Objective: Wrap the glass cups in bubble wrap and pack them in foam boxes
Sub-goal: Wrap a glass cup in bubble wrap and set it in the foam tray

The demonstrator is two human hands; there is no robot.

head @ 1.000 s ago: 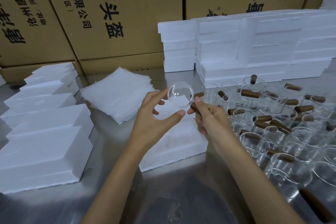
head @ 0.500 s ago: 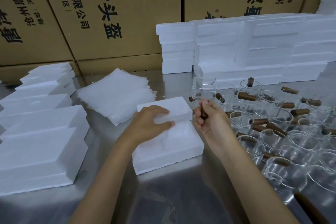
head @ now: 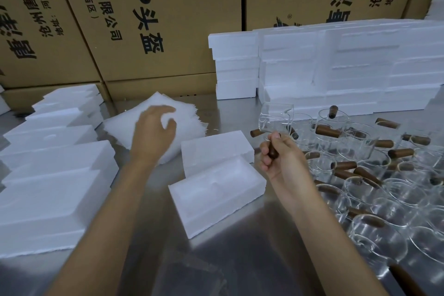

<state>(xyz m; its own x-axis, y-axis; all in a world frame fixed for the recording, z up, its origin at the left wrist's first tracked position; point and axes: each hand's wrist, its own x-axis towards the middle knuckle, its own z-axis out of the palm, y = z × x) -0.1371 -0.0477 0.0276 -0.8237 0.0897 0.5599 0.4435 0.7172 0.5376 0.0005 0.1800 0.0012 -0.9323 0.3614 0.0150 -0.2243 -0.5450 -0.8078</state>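
White, soft wrap sheets (head: 165,113) lie stacked at far left under your left hand (head: 153,134), whose fingers are spread and loosely bent, holding nothing; they look light and floppy, so pinch one corner. At centre the foam box (head: 216,190) sits open, probably crumbly. Your right hand (head: 281,161) grips the glass cup (head: 276,119) by its wooden handle (head: 272,151): thin, slippery, fragile.

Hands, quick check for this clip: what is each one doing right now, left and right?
Left hand: open, fingers loosely spread over the stack of wrap sheets, gripping nothing.
Right hand: closed on the brown handle of a glass cup, held above the table.
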